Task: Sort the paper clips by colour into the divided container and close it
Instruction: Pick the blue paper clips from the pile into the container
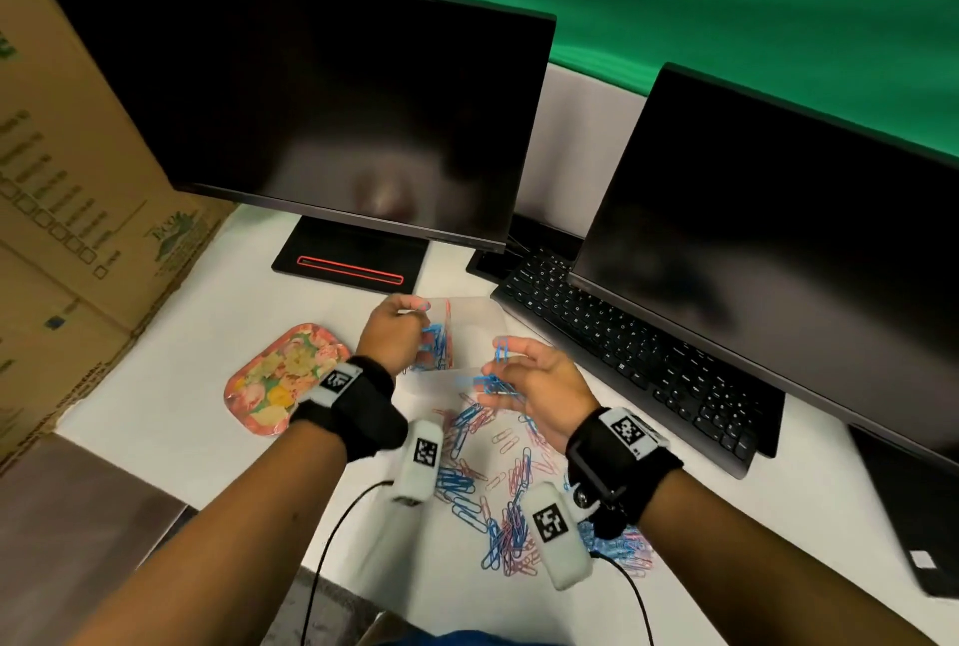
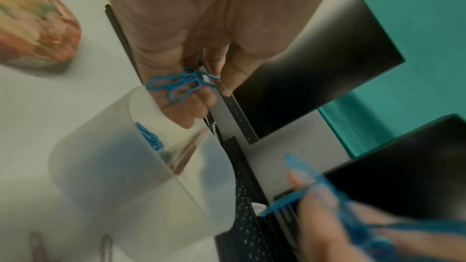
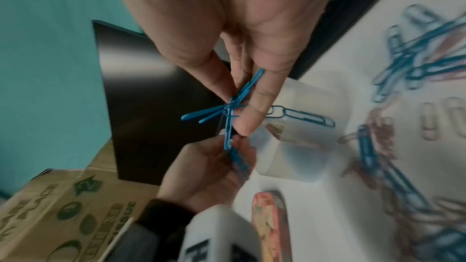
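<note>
A clear divided container (image 1: 475,321) stands on the white table between my hands, with blue clips (image 1: 433,347) in its left compartment. My left hand (image 1: 415,308) hovers over that compartment and pinches a few blue clips (image 2: 176,85) above the container (image 2: 121,166). My right hand (image 1: 506,360) is just right of the container and grips a bunch of blue clips (image 3: 234,107) between thumb and fingers. A loose pile of blue, pink and pale clips (image 1: 482,484) lies on the table below both hands. The container's lid is not visible.
A floral tray (image 1: 275,381) sits left of my left wrist. A black keyboard (image 1: 622,350) and two dark monitors (image 1: 311,126) (image 1: 778,256) stand behind and to the right. Cardboard boxes (image 1: 62,230) wall the left side. Cables trail from both wrists.
</note>
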`<state>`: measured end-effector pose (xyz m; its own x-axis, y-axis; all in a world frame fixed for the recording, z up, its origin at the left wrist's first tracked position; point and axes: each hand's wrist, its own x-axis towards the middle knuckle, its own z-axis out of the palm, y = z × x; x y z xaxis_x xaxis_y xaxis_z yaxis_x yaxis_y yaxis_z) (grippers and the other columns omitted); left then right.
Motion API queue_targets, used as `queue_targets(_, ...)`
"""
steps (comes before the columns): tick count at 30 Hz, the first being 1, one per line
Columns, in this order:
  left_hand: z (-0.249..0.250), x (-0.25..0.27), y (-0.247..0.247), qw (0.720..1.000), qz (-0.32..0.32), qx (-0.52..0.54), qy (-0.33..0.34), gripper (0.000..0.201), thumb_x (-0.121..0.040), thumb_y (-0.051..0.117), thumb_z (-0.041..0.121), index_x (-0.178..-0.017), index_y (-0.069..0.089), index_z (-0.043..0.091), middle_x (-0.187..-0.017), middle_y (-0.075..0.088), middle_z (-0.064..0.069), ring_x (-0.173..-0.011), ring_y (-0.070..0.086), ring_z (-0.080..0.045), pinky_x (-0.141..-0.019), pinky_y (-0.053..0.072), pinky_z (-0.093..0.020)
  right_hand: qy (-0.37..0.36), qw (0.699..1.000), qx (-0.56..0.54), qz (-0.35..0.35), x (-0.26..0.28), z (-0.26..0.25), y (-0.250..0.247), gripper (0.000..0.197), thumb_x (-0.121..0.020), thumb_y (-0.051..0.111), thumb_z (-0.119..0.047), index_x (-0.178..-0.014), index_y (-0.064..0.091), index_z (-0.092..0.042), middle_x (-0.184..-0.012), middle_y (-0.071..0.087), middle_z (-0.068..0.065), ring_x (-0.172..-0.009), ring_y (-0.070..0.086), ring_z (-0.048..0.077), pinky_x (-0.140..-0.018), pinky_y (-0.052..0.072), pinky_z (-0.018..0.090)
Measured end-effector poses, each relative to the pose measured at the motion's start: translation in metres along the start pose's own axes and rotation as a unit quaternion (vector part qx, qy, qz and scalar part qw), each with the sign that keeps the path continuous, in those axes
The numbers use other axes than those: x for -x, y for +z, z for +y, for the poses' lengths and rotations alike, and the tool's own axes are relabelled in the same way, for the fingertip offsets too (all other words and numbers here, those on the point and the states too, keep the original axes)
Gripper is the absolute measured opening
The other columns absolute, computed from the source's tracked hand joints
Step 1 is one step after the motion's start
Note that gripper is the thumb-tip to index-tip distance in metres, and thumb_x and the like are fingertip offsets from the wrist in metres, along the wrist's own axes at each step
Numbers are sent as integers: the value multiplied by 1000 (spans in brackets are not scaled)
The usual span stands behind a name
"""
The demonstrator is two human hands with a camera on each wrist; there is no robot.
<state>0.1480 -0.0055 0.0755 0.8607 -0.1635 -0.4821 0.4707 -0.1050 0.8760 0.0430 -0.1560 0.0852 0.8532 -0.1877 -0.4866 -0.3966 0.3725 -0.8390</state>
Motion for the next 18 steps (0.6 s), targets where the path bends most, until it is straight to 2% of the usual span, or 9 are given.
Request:
queue_targets(2, 4, -12, 3, 999, -4, -41, -2, 22, -91, 44, 2, -84, 58, 17, -88, 55, -8, -75, 54, -22, -71, 47, -34, -18, 999, 25, -14, -3, -14, 12, 28, -87, 55, 11, -113, 56, 1, -86, 61, 16, -68, 64, 24, -63, 60, 29)
queue_targets(4, 4, -17, 3, 996, -4, -86, 3, 16, -92, 50, 7, -94, 65, 11, -89, 57, -5, -85, 52, -21, -83, 46, -35, -45, 997, 61, -25, -7, -28, 24, 23, -86, 56, 11, -104, 61, -3, -85, 62, 13, -65, 64, 20, -62, 59, 27)
queue_targets(6, 1, -20, -2, 994, 16, -102, 22, 19, -93, 49, 9, -99, 67, 8, -89, 59, -4, -87, 51, -19, -89, 45, -35, -64, 994, 85, -33, -14, -42, 37, 23, -86, 56, 11, -105, 61, -1, -87, 60, 14, -67, 62, 20, -60, 58, 25)
queue_targets(7, 1, -19, -6, 994, 28, -98, 36, 21, -93, 48, 8, -96, 68, 9, -92, 61, -5, -87, 52, -19, -86, 45, -34, -68, 993, 93, -35, -19, -47, 43, 24, -86, 56, 12, -108, 60, 2, -88, 59, 14, -68, 60, 22, -59, 57, 24)
queue_targets(9, -3, -16, -15, 995, 41, -70, 53, 24, -93, 45, 6, -84, 66, 14, -94, 65, -8, -83, 57, -21, -74, 45, -29, -74, 990, 110, -38, -29, -53, 56, 24, -86, 55, 13, -108, 59, 3, -83, 59, 13, -67, 59, 22, -55, 56, 23)
queue_targets(11, -10, -10, -25, 997, 41, -46, 52, 28, -92, 44, 1, -77, 63, 16, -88, 64, -6, -74, 59, -21, -65, 43, -27, -81, 987, 135, -37, -41, -55, 68, 20, -86, 55, 12, -99, 61, -2, -76, 60, 10, -62, 60, 20, -51, 56, 23)
queue_targets(13, -19, -3, -34, 997, 36, -57, 45, 27, -90, 44, 0, -76, 62, 14, -82, 64, -5, -69, 60, -20, -63, 42, -29, -80, 982, 165, -34, -53, -56, 77, 20, -85, 56, 12, -86, 61, -7, -73, 60, 10, -60, 60, 19, -52, 56, 24)
queue_targets(16, -39, -1, -47, 996, 37, -80, 32, 27, -89, 44, -1, -75, 63, 14, -78, 63, -7, -66, 58, -21, -61, 41, -28, -72, 968, 238, -17, -74, -50, 82, 28, -82, 59, 8, -75, 61, -18, -78, 63, 12, -70, 64, 26, -70, 60, 42)
queue_targets(18, -54, 0, -53, 994, 37, -104, 24, 28, -87, 45, -2, -74, 63, 15, -76, 63, -7, -63, 56, -22, -61, 41, -28, -73, 946, 315, 5, -85, -43, 84, 29, -77, 63, 3, -70, 63, -26, -77, 65, 6, -78, 68, 27, -78, 59, 48)
